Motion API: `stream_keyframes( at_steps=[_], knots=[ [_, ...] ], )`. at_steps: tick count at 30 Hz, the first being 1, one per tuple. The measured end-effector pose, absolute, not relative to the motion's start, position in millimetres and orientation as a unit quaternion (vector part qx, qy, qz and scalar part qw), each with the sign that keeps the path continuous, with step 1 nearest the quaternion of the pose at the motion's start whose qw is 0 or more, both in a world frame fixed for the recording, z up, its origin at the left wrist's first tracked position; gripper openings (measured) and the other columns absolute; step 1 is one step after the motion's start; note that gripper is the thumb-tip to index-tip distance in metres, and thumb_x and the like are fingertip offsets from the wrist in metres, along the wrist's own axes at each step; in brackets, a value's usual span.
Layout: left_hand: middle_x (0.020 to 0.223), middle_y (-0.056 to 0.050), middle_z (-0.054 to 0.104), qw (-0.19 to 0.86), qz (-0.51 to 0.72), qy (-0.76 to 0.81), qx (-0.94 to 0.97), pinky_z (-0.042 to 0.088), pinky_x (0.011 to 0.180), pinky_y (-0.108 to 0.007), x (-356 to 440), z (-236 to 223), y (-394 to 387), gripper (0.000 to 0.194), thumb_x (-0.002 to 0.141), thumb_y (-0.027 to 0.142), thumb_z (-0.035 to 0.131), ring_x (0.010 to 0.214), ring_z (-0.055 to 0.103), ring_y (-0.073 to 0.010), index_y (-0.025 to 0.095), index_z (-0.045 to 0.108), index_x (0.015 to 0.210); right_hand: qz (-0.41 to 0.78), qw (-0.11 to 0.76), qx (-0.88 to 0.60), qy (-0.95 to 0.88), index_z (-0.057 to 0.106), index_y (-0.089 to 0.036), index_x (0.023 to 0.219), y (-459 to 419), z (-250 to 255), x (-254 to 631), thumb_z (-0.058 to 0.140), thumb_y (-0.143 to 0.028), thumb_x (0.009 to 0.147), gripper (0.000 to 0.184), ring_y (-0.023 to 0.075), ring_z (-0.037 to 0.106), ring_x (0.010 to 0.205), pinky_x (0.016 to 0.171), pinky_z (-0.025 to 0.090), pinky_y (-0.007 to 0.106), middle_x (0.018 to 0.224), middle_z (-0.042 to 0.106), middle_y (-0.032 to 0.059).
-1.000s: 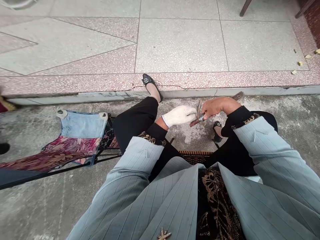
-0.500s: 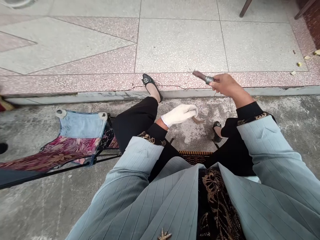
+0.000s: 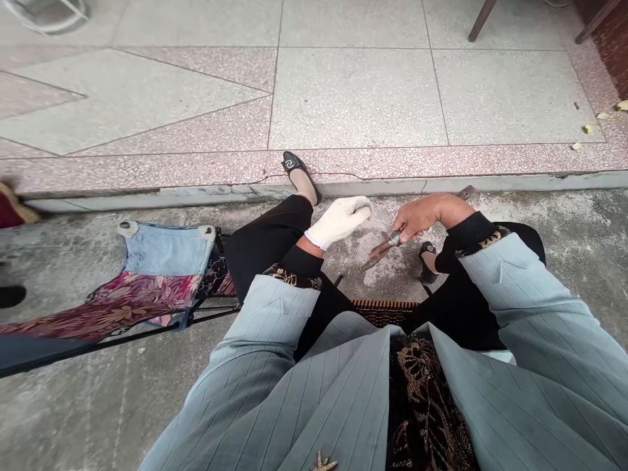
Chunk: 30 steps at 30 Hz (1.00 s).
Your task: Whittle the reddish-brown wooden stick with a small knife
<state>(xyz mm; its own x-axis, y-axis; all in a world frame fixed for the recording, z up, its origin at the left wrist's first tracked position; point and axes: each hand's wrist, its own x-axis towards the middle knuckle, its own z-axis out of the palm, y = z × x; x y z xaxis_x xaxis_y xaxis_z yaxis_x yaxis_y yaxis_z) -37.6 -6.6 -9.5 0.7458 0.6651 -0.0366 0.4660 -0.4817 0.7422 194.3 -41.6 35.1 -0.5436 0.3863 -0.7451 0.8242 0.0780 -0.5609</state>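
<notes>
My left hand (image 3: pixel 341 222), in a white knit glove, is closed with its fingertips pinched on a thin, pale strand that runs faintly toward the other hand. My bare right hand (image 3: pixel 424 216) is wrapped round a dark brown, stick-like piece (image 3: pixel 381 249) with silvery thread or wire wound about its middle. One end of the piece points down and left, and a flat brown end shows beyond the knuckles. Below its lower end is a greenish-brown tip (image 3: pixel 366 265); whether the two are joined I cannot tell. Both hands are above the ground between my knees.
A low folding chair (image 3: pixel 164 252) with denim and floral cloth stands at the left. Ahead runs a raised tiled step (image 3: pixel 343 160) with a cracked edge. Part of a woven seat (image 3: pixel 385 311) shows beneath me. Furniture legs (image 3: pixel 483 19) and yellowish scraps (image 3: pixel 587 129) are at the upper right.
My right hand has come down and slightly left, turning the stick-like piece so that its wound part now lies lower, near my left hand. My gloved hand has shifted slightly left and up.
</notes>
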Motion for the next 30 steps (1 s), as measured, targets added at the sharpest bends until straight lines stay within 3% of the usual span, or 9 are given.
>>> stream_keyframes(
  at_steps=[4, 8, 10, 12, 16, 19, 21, 26, 30],
  knots=[
    [0.083, -0.003, 0.068, 0.389, 0.142, 0.362, 0.835, 0.042, 0.071, -0.027, -33, -18, -7, 0.029, 0.090, 0.032, 0.045, 0.076, 0.058, -0.0163, 0.014, 0.067, 0.090, -0.607, 0.034, 0.374, 0.700, 0.071, -0.019, 0.105, -44, 56, 210, 0.063, -0.041, 0.090, 0.028, 0.0089, 0.051, 0.061, 0.059, 0.038, 0.022, 0.076, 0.065, -0.0015],
    [0.081, -0.002, 0.066, 0.426, 0.094, 0.307, 0.846, 0.041, 0.069, -0.026, -25, -18, -14, 0.028, 0.092, 0.032, 0.043, 0.071, 0.056, -0.0146, 0.015, 0.065, 0.089, -0.539, -0.130, 0.508, 0.659, 0.070, -0.017, 0.107, -44, 67, 222, 0.058, -0.044, 0.093, 0.033, 0.0093, 0.049, 0.061, 0.058, 0.039, 0.023, 0.082, 0.067, 0.0019],
    [0.078, -0.001, 0.064, 0.428, 0.072, 0.263, 0.862, 0.040, 0.068, -0.026, -22, -16, -18, 0.028, 0.092, 0.031, 0.042, 0.067, 0.054, -0.0139, 0.016, 0.064, 0.084, -0.480, -0.152, 0.582, 0.639, 0.069, -0.015, 0.108, -42, 64, 222, 0.055, -0.041, 0.095, 0.033, 0.0101, 0.050, 0.062, 0.059, 0.039, 0.024, 0.083, 0.068, 0.0044],
    [0.076, -0.001, 0.062, 0.423, 0.070, 0.244, 0.870, 0.038, 0.066, -0.026, -21, -15, -20, 0.028, 0.092, 0.031, 0.041, 0.065, 0.053, -0.0139, 0.016, 0.063, 0.084, -0.409, -0.106, 0.640, 0.641, 0.070, -0.014, 0.107, -38, 58, 218, 0.056, -0.038, 0.094, 0.031, 0.0117, 0.052, 0.064, 0.060, 0.038, 0.026, 0.084, 0.067, 0.0064],
    [0.071, -0.001, 0.059, 0.392, 0.046, 0.231, 0.889, 0.036, 0.063, -0.026, -24, -21, -19, 0.027, 0.091, 0.033, 0.043, 0.064, 0.051, -0.0148, 0.017, 0.064, 0.088, -0.307, 0.114, 0.639, 0.697, 0.073, -0.014, 0.100, -31, 41, 209, 0.060, -0.033, 0.091, 0.024, 0.0172, 0.057, 0.073, 0.063, 0.037, 0.029, 0.090, 0.069, 0.0106],
    [0.070, 0.000, 0.058, 0.377, 0.039, 0.218, 0.899, 0.036, 0.063, -0.026, -27, -26, -17, 0.029, 0.093, 0.035, 0.043, 0.064, 0.051, -0.0145, 0.017, 0.064, 0.086, -0.374, 0.250, 0.539, 0.712, 0.074, -0.015, 0.088, -32, 30, 201, 0.063, -0.032, 0.089, 0.020, 0.0165, 0.058, 0.069, 0.064, 0.038, 0.029, 0.081, 0.069, 0.0081],
    [0.071, 0.000, 0.058, 0.383, 0.055, 0.215, 0.897, 0.037, 0.065, -0.026, -30, -26, -15, 0.030, 0.094, 0.036, 0.043, 0.064, 0.050, -0.0137, 0.016, 0.063, 0.084, -0.473, 0.264, 0.460, 0.704, 0.074, -0.015, 0.087, -34, 28, 199, 0.064, -0.035, 0.088, 0.022, 0.0138, 0.056, 0.062, 0.064, 0.040, 0.028, 0.072, 0.067, 0.0036],
    [0.076, -0.001, 0.061, 0.458, 0.080, 0.200, 0.863, 0.041, 0.069, -0.025, -30, -21, -17, 0.029, 0.093, 0.038, 0.046, 0.068, 0.054, -0.0134, 0.015, 0.063, 0.086, -0.640, 0.128, 0.333, 0.680, 0.073, -0.015, 0.103, -41, 44, 206, 0.067, -0.052, 0.085, 0.041, 0.0085, 0.051, 0.058, 0.059, 0.039, 0.023, 0.073, 0.067, -0.0007],
    [0.073, 0.000, 0.058, 0.530, 0.100, 0.233, 0.810, 0.042, 0.067, -0.025, -25, -20, -22, 0.031, 0.096, 0.038, 0.040, 0.064, 0.052, -0.0122, 0.016, 0.061, 0.089, -0.614, -0.149, 0.429, 0.646, 0.068, -0.015, 0.108, -44, 59, 221, 0.063, -0.059, 0.087, 0.049, 0.0080, 0.050, 0.059, 0.055, 0.040, 0.022, 0.080, 0.068, 0.0018]
  ],
)
